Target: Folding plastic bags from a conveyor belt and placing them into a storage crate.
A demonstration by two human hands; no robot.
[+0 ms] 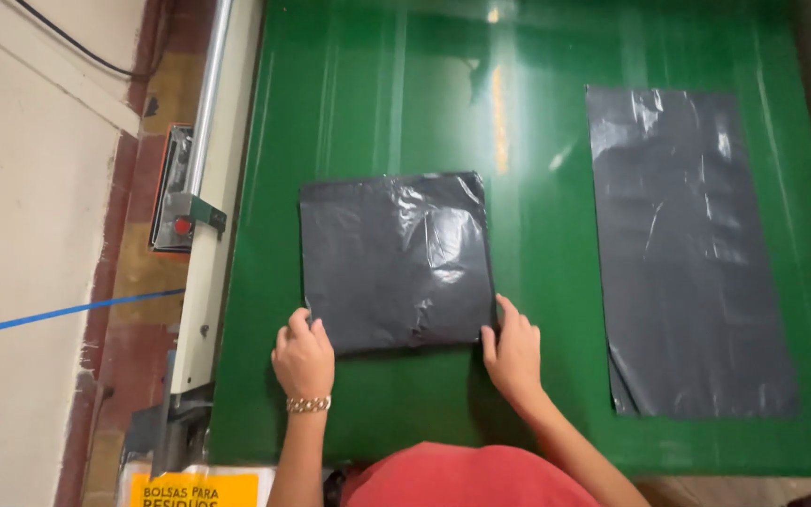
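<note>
Closest to the camera, a red-clad shoulder fills the bottom edge, and both forearms reach out over the green surface [377,413]. The left hand [303,359], a metal bracelet [308,405] on its wrist, sits at the near left corner of a folded bag [394,258], fingers curled onto the edge, pinching the plastic. The right hand [512,350] rests at the near right corner, fingers spread and lying flat against the edge, pressing rather than gripping.

The folded bag itself is dark grey, glossy, roughly square, lying flat on the surface a little left of centre, with creases catching the light across its right half.

To the right, well apart from it, a second bag [687,253] lies unfolded and flat: a long dark grey rectangle running away from the person, its near left corner slightly lifted and wrinkled.

At bottom left, below the surface edge, a yellow label [194,488] peeks out on a pale package.

Along the left side of the surface runs a pale machine rail [213,235] with a steel tube [208,94] on top, a small bracket and a red button [181,225]. Beyond that, a reddish-brown floor strip, then a cream floor [21,235] crossed by a blue line [58,313]. A black cable [68,39] snakes across the far left corner. The far end of the surface shines with ceiling-light glare.
</note>
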